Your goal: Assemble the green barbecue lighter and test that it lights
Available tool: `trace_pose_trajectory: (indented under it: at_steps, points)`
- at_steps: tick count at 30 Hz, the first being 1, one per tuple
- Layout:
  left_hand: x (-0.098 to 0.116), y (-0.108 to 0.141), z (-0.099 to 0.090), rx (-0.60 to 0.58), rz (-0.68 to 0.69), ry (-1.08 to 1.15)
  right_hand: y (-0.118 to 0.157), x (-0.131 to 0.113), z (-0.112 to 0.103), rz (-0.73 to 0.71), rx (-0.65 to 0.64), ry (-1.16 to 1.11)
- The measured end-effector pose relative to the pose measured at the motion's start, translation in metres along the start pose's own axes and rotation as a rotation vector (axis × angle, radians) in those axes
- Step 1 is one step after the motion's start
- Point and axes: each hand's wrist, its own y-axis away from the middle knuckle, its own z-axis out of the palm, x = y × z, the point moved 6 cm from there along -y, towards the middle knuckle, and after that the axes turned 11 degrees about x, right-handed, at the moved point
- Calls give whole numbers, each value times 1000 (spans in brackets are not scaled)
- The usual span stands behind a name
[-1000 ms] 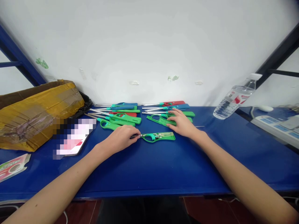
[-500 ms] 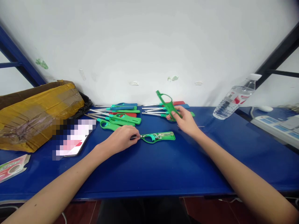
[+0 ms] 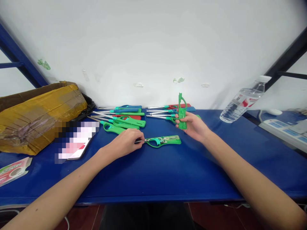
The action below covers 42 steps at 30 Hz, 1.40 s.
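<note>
Left hand (image 3: 126, 142) lies low on the table (image 3: 155, 172), fingertips pinched on the metal nozzle end of an open lighter half (image 3: 163, 140). That half lies flat, its works exposed, handle end pointing right. Right hand (image 3: 193, 126) is raised just behind it, closed around a green cover (image 3: 182, 110) held upright and edge-on, thin end up.

Judgement on the step: the cover looks like the mate to the open half. To join them well, it should be turned flat with its trigger loop over the loop below and its thin end toward the nozzle, then lowered square so the edges meet all round before any pressing. The left pinch should hold the lower half steady; a skewed start could trap the small inner parts.

Surface: blue tabletop, glossy. Behind the hands, near the wall, a row of lighters (image 3: 124, 116) in green, blue and red, nozzles pointing left. At left a taped box (image 3: 35, 111), with a phone (image 3: 74, 143) just beside it and a packet (image 3: 13, 169) at the near edge. At right a bottle (image 3: 242, 103) leans near the wall; beyond it a power strip (image 3: 285, 131) and a mouse (image 3: 274, 111).

Room: white wall, scuffed, with tape scraps; dark blue frame struts cross both upper corners.
</note>
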Motion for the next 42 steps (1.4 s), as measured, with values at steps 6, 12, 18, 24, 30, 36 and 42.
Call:
trace_pose_trajectory:
  at_steps: [6, 12, 18, 24, 30, 36, 42]
  points:
    - [-1, 0, 1, 6, 14, 6, 5, 1, 5, 64, -93, -22]
    - [2, 1, -1, 34, 58, -14, 4, 1, 6, -35, -147, 187]
    - [3, 1, -2, 33, 55, -8, 2, 1, 4, -98, -141, 290]
    - [1, 1, -1, 25, 31, -4, 4, 3, 5, -123, -189, 309]
    - [1, 1, -2, 30, 60, 4, 3, 3, 5, -149, -186, 348]
    - [2, 1, -1, 58, 114, 4, 6, 4, 8, -5, -121, 245]
    - [3, 3, -3, 114, 125, -16, 7, 7, 11, 24, -124, 224]
